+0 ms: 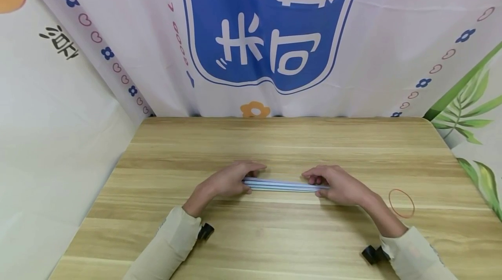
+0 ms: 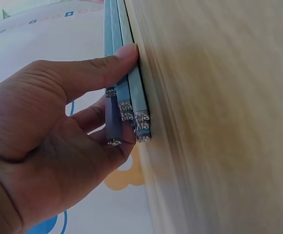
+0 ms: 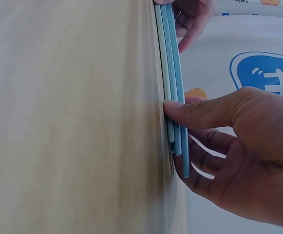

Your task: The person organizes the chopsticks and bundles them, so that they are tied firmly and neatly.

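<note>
Reference: 12 o'clock is the far edge of the counter (image 1: 251, 236), with the rods at the dial centre. Nearest are two pale sleeves, the left sleeve (image 1: 168, 241) at 8 o'clock and the right sleeve (image 1: 412, 254) at 4 o'clock. A black device (image 1: 205, 231) sits at the left cuff; a second black device (image 1: 370, 254) sits at the right cuff. A thin orange-red loop (image 1: 413, 206) lies flat near 3 o'clock, just outside the right forearm and apart from the rods.

The hands are apart from each other, both clamped on one item: the left hand (image 1: 227, 180) at 9 o'clock and the right hand (image 1: 345, 186) at 3 o'clock. Each thumb presses the near side of a bundle of slim bluish rods (image 1: 282, 185) at mid-counter. The hands cover both bundle ends in the head view. Contact between bundle and counter cannot be determined.

The long axis runs from 9 to 3 o'clock, the right end slightly nearer. Silver-coloured tips (image 2: 142, 127) point to 9 o'clock, plain tips (image 3: 179, 151) to 3 o'clock; both sets are staggered.

Beyond the counter hangs a printed cloth (image 1: 376, 53), its blue emblem (image 1: 266, 10) at 12 o'clock and an orange flower (image 1: 248, 109) at 11 o'clock.
</note>
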The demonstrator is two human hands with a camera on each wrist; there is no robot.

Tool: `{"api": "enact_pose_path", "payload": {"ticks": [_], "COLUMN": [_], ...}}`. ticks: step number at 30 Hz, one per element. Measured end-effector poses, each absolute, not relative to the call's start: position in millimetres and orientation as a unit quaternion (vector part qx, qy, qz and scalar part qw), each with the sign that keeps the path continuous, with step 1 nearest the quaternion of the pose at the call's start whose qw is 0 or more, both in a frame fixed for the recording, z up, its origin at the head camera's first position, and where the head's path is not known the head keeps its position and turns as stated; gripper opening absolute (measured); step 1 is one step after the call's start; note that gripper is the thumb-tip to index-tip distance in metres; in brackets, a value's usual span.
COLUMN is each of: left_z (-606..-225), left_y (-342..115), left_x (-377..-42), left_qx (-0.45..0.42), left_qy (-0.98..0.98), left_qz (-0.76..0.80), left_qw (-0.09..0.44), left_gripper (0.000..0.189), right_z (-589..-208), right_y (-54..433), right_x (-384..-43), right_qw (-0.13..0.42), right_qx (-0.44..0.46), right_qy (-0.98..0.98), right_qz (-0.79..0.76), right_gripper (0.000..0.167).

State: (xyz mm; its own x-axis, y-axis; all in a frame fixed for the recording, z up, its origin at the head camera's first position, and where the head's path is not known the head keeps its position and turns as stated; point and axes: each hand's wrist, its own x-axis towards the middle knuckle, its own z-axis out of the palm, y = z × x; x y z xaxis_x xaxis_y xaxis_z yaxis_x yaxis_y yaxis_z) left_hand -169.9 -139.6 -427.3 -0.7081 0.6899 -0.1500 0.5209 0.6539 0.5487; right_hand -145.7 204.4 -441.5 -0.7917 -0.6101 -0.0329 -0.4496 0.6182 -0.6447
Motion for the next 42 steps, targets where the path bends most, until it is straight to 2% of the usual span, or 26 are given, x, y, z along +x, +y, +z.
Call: {"api": "enact_pose_path", "payload": {"ticks": [7, 18, 27, 42], "left_z": [-428.5, -428.1, -427.2, -427.2], "left_y": [-137.2, -135.1, -133.6, -132.4], "left_x": [-168.9, -165.7, -166.2, -164.7], "left_qx": [0.326, 0.321, 0.297, 0.325], "left_qy": [0.899, 0.906, 0.906, 0.907], "left_qz": [0.24, 0.226, 0.248, 0.224], "left_qw": [0.166, 0.158, 0.173, 0.147], "left_gripper": [0.069, 0.05, 0.049, 0.047], "right_z": [-441.2, -438.5, -437.9, -437.5], "right_y": [202.3, 199.5, 199.5, 196.4], "right_x": [-143.7, -142.5, -143.1, -140.2], "right_qw": [0.119, 0.125, 0.131, 0.117], "right_qx": [-0.296, -0.29, -0.281, -0.279], "right_qy": [0.895, 0.896, 0.895, 0.899], "right_qz": [-0.313, -0.312, -0.32, -0.315], "right_gripper": [0.046, 0.042, 0.042, 0.047]}}
